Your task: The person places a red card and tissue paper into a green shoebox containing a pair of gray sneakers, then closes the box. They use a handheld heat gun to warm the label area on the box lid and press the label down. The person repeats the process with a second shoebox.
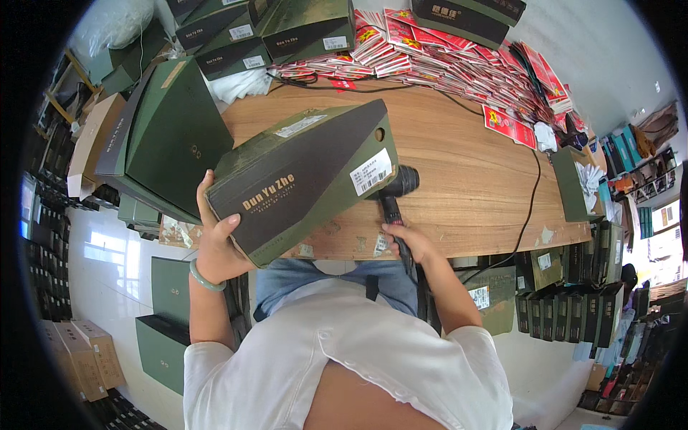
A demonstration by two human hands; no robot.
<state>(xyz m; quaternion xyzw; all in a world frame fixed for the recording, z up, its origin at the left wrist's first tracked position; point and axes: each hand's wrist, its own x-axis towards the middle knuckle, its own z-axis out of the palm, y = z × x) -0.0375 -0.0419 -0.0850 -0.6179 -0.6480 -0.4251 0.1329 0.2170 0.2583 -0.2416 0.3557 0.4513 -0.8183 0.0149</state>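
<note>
My left hand [218, 242] grips one end of a dark green and black shoe box [297, 183], holding it tilted above the table with its labelled side toward me. The thumb lies on the front face and the fingers reach behind. In my right hand [414, 244] is the handle of a black hair dryer [398, 183], close to the table's near edge. Part of the dryer's head is hidden behind the right end of the box. A pale green bangle [206, 276] circles my left wrist.
A wooden table [459, 172] spreads before me, with heaped red and white cards [459, 61] along its back. Stacked shoe boxes [308, 36] stand at the back left; a large green box [168, 136] is at the left. A black cord [534, 193] crosses the right side.
</note>
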